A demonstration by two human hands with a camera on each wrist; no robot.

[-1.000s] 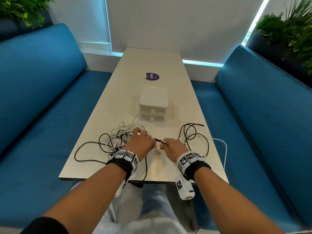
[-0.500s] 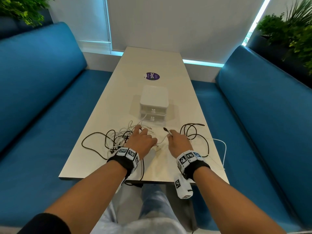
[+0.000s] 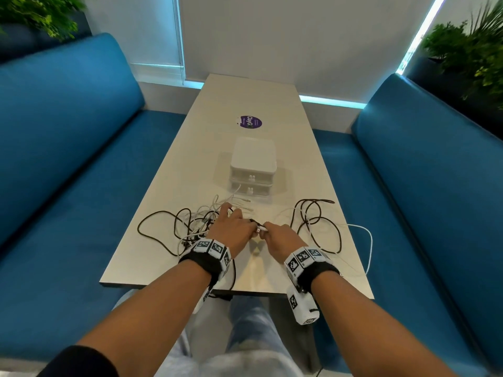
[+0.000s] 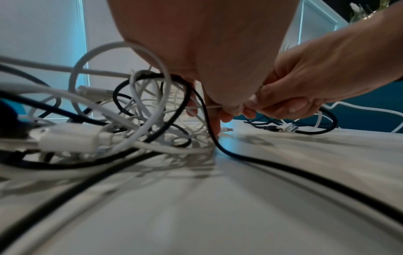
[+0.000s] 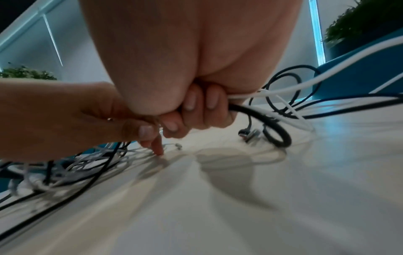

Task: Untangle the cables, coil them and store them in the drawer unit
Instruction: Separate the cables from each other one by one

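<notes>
A tangle of black and white cables (image 3: 196, 224) (image 4: 139, 110) lies on the table left of centre. My left hand (image 3: 234, 227) (image 4: 226, 112) is at its right edge and pinches a thin white cable (image 4: 209, 107); one finger touches the tabletop. My right hand (image 3: 280, 236) (image 5: 196, 112) meets it knuckle to knuckle, fingers curled round a black cable (image 5: 261, 119) and a white cable (image 5: 305, 84). Loose black loops (image 3: 315, 221) trail to its right. The white drawer unit (image 3: 253, 164) stands just beyond the hands, both drawers closed.
The long pale table (image 3: 245, 102) runs away from me with a purple sticker (image 3: 251, 122) beyond the unit. Blue benches (image 3: 81, 159) flank both sides. A white cable (image 3: 367, 240) hangs over the table's right edge. Plants (image 3: 468, 50) stand behind the benches.
Half a second ago my hands were apart, the right one holding a cable end up. Now they have come back together low over the table, as they were a second ago.
</notes>
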